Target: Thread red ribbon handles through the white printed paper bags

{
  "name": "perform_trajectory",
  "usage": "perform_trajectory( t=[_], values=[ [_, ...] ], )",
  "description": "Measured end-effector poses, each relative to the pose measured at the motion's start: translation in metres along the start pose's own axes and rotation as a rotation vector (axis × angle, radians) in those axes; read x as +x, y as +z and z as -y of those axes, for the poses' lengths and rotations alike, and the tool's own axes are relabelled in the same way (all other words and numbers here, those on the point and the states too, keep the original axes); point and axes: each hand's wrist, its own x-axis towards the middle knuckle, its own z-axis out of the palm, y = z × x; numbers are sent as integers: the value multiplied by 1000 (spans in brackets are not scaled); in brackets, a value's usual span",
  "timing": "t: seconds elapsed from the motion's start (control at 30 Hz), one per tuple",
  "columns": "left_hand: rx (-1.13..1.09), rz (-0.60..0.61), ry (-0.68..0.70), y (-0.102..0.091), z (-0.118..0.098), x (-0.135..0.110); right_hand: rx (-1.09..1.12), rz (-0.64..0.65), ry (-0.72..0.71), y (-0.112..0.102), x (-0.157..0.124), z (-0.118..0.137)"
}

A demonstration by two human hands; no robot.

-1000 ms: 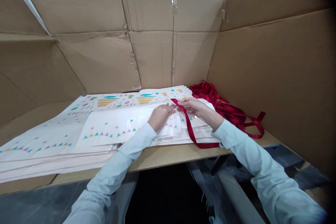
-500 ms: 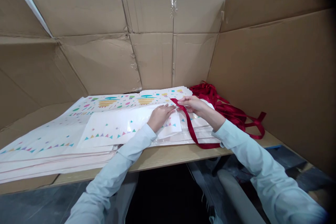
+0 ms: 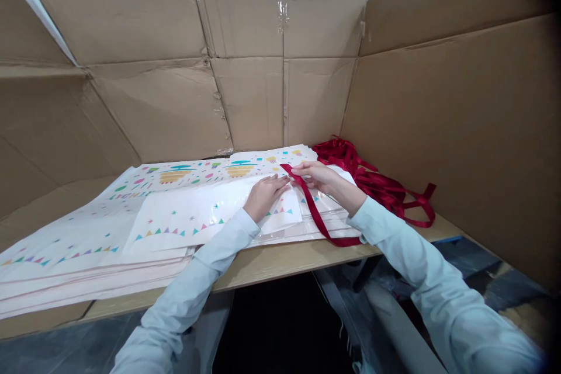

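My left hand (image 3: 266, 196) lies flat with its fingers stretched out on a folded white printed sheet (image 3: 169, 219), which carries coloured bunting and stars. Just right of it, my right hand (image 3: 322, 178) pinches a red ribbon (image 3: 316, 217) near its end, close to the sheet's right part. From the fingers the ribbon curves down over clear plastic-wrapped sheets to the table edge. Beneath the folded piece is a stack of larger white printed sheets (image 3: 83, 231) with cake and party patterns. My right fingertips are partly hidden by the ribbon.
A tangled heap of red ribbon (image 3: 381, 186) lies at the right rear. Tall cardboard walls (image 3: 249, 105) enclose the back and both sides. The wooden table's front edge (image 3: 245, 269) runs below my forearms, with a dark gap beneath it.
The camera view has shifted slightly, so the scene sits a little further left. Both hands keep nearly the same pose on the sheet and ribbon.
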Motion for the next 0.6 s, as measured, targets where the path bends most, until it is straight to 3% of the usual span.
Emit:
perform_trajectory(
  t=[0.27,0.6],
  values=[
    [-95,-9,93,0,5,0,2,29,93,12,-4,-5],
    [-209,-19,81,-5,3,1,8,50,18,17,-8,-1]
  ],
)
